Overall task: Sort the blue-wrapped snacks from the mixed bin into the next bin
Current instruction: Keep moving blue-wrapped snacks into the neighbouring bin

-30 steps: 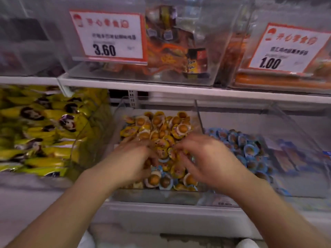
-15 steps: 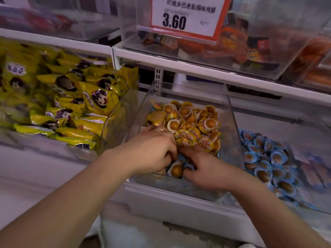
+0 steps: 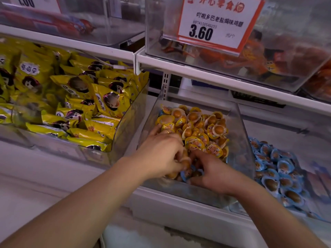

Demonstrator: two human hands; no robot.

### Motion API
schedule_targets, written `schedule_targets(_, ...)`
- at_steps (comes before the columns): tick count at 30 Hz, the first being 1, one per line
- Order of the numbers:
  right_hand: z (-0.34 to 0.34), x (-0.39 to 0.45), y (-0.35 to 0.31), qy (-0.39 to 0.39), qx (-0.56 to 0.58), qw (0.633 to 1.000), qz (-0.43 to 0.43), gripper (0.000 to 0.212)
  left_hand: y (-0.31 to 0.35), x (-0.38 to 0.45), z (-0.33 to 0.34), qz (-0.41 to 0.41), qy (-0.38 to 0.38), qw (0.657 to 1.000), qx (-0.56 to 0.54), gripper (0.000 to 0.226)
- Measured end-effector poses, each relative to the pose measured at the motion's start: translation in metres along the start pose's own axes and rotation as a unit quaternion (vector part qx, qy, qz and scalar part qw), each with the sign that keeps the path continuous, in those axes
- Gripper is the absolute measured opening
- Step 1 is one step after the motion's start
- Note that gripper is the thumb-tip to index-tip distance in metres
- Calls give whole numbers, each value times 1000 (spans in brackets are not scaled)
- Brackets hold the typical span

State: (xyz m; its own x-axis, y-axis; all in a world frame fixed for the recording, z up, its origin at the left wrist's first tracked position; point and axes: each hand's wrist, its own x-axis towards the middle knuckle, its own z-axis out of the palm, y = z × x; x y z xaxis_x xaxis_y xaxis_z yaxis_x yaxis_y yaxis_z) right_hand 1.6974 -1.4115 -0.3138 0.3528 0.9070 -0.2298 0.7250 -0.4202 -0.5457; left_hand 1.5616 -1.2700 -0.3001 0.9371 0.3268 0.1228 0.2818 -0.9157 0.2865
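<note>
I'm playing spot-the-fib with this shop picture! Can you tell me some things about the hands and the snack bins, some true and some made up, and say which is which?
1. Both hands are down in the middle bin of mixed snacks. True: the left hand and right hand are at its front.
2. The price sign above says 9.99. False: it reads 3.60.
3. The bin on the right holds blue-wrapped snacks. True.
4. The yellow packets are to the right of the hands. False: they fill the bin to the left.
5. The middle bin's back part is mostly yellow-wrapped snacks. True.
</note>
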Motion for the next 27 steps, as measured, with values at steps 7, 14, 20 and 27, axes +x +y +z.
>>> schedule_targets(7, 3, -1, -6, 8, 52, 999, 7, 29, 3, -1, 7, -33, 119, 988, 94, 40)
schedule_targets(14, -3, -7, -10, -24, 74, 997, -13, 24, -2, 2, 9, 22, 118, 993, -20, 33)
schedule_targets(20, -33, -12, -20, 151, 402, 902, 37, 11, 16, -8, -2, -74, 263, 911, -308, 23)
schedule_targets(27, -36, -11, -45, 173, 606, 776, -17, 22, 59, -10, -8, -289, 64, 532, -793, 53)
